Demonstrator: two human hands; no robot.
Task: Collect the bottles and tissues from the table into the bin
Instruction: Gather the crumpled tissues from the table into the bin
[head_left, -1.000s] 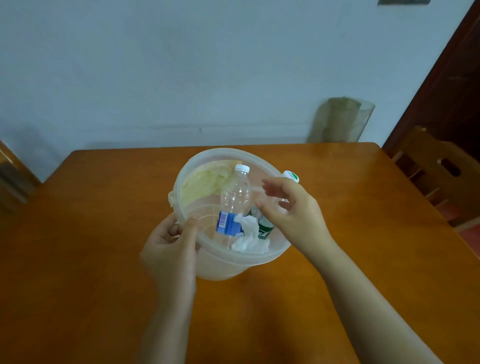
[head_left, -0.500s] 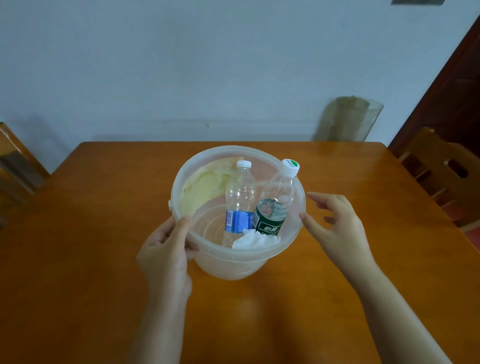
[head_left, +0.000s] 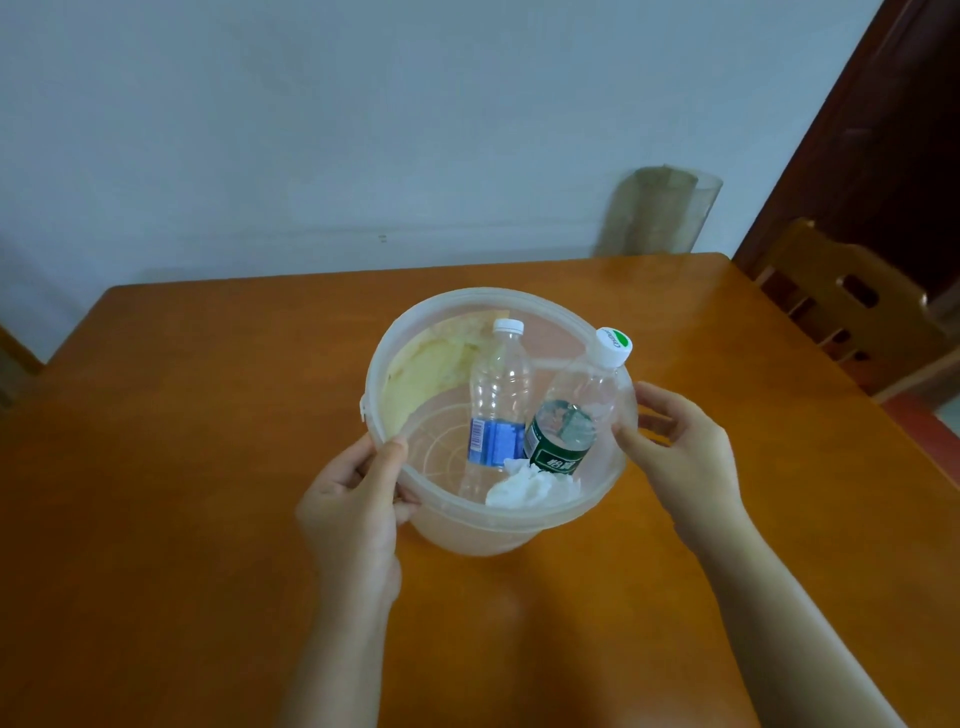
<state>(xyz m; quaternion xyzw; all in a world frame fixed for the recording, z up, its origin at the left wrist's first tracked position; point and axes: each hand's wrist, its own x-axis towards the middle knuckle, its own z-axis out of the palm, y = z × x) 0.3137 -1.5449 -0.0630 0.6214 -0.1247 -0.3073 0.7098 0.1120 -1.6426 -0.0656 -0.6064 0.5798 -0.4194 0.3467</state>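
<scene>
A translucent plastic bin stands on the wooden table. Inside it lean two clear bottles: one with a blue label and one with a green label, whose white cap pokes over the rim. A crumpled white tissue lies at the bin's bottom in front of them. My left hand grips the bin's near left rim, thumb inside. My right hand touches the bin's right wall with fingers curled around it.
A yellowish patch covers the bin's inner far-left wall. A wooden chair stands off the table's right corner. A translucent rolled sheet leans on the wall behind the table. A dark door is at far right.
My right hand drew out of the bin after leaving the green-label bottle inside, then came back to touch the bin's right side. My left hand kept its hold on the rim.
</scene>
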